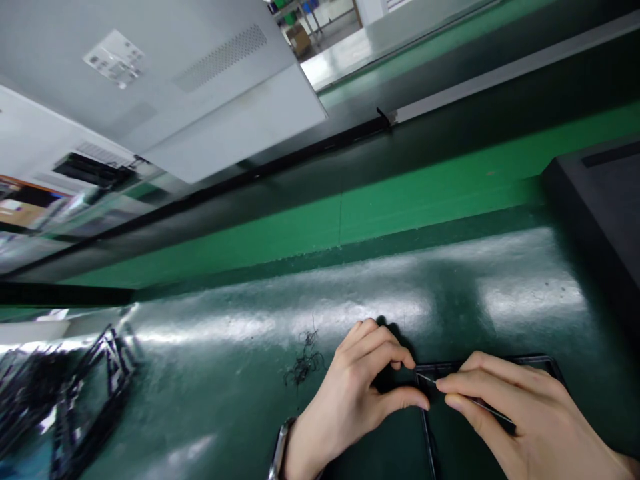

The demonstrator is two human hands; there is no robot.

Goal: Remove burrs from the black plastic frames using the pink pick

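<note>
A thin black rectangular frame (pixel 537 361) lies on the green work surface, partly covered by my right hand. At its upper left corner, my left hand (pixel 357 387) has the index finger and thumb curled around the frame's edge, a gap between their tips. A slim metal pick (pixel 493 408) is pinched between the thumb and fingers of my right hand (pixel 520 407). Its pointed end reaches the inside of that corner, between my two hands. A band with a metal edge circles my left wrist.
Curly black trimmings (pixel 304 367) lie left of my left hand. More black frames (pixel 100 380) are heaped, blurred, at the far left. A dark box-like object (pixel 600 220) stands at right. Beyond the green ledge hangs a large grey panel (pixel 165 87).
</note>
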